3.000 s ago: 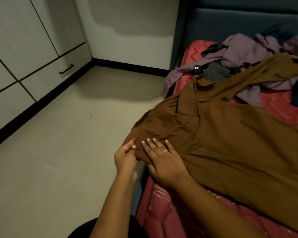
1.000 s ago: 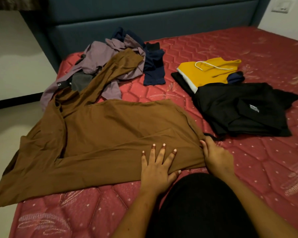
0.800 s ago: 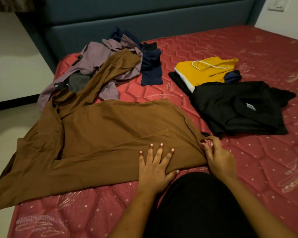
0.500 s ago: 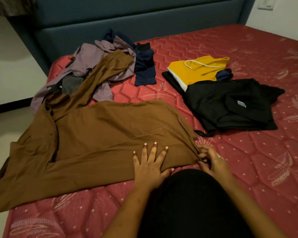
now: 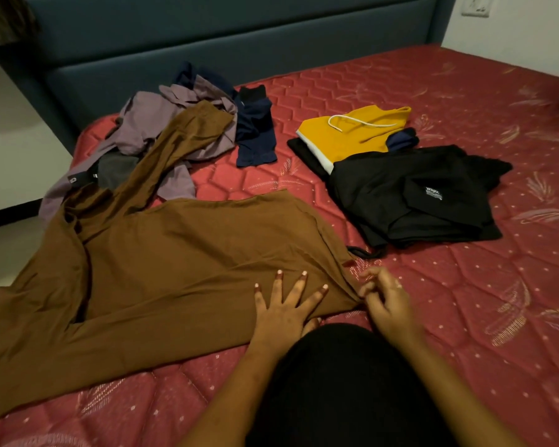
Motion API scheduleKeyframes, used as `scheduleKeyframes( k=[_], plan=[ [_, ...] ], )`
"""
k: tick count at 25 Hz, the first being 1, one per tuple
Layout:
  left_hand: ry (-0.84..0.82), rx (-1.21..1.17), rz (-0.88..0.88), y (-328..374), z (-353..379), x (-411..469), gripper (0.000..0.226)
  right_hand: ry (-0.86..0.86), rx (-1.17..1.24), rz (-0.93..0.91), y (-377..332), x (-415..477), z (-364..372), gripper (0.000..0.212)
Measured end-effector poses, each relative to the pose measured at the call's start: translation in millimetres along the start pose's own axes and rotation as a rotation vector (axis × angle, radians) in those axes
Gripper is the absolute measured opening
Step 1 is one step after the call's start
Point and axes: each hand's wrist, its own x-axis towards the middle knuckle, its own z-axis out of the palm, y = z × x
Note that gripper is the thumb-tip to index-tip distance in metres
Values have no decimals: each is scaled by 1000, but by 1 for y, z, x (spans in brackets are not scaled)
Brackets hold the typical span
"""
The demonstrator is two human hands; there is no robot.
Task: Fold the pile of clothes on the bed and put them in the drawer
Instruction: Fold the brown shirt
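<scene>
**Brown garment spread flat on the bed, both hands at its near hem**

At the far left, pale floor shows beside the bed, whose red quilted mattress carries every piece of clothing in view. A blue padded headboard runs along the back.

The brown garment lies spread across the near left part of the mattress. Its left side hangs over the bed's edge, and one long part reaches up and back onto the unfolded heap near the headboard. Three pieces can be told apart in that heap: a lilac garment, a grey piece tucked under it, and a navy garment on its right side.

The left hand lies flat on the brown garment near its lower hem, palm down, with its four fingers straight and spread. Just to its right, the right hand has its fingers curled and pinches the garment's near right corner. A black-clad knee sits between the two forearms.

Further right are the folded pieces. One yellow garment has a white drawstring lying on it. A small dark blue piece touches its right side. In front of them is a black stack, well apart from both hands.

A wall socket shows at the top right.
</scene>
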Motion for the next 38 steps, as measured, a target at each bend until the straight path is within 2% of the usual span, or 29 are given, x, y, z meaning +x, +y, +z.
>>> scheduleKeyframes(
  k=[2, 3, 7, 10, 15, 20, 23, 26, 28, 30, 32, 34, 36, 38],
  plan=[
    [-116, -93, 59, 2, -10, 16, 59, -104, -188, -130, -2, -9, 1, 37],
    [-178, -125, 66, 4, -16, 22, 60, -101, -238, -157, 1, -10, 3, 41],
    [-248, -104, 91, 17, -26, 30, 59, -53, -240, -31, 12, -4, 9, 40],
    [-248, -94, 84, 18, -25, 28, 59, -36, -205, 21, 12, -6, 10, 33],
    [-266, -99, 90, 19, -24, 27, 62, 12, -244, 5, 4, -7, 10, 32],
    [-267, -90, 84, 13, -16, 18, 72, 56, -232, 35, -1, -4, 6, 43],
    [-259, -151, 82, 1, -16, -1, 75, 26, -128, 172, -10, 13, -1, 49],
    [-207, -201, 24, -25, -21, -36, 66, 28, -93, 97, -46, 46, -2, 45],
    [-229, -198, -75, -56, -22, -66, 73, -81, -121, 7, -91, 65, 19, 41],
    [-244, -207, -211, -98, -24, -104, 89, -327, -100, -72, -143, 65, 62, 39],
    [-267, -183, -353, -144, -24, -148, 80, -613, -183, -183, -184, 44, 123, 36],
    [-258, -176, -458, -181, -24, -198, 72, -823, -342, -298, -210, 5, 185, 45],
    [-223, -240, -552, -202, -18, -245, 72, -972, -493, -369, -227, -39, 237, 57],
    [-171, -344, -670, -213, -9, -278, 77, -998, -604, -428, -236, -72, 273, 64]
  ],
)
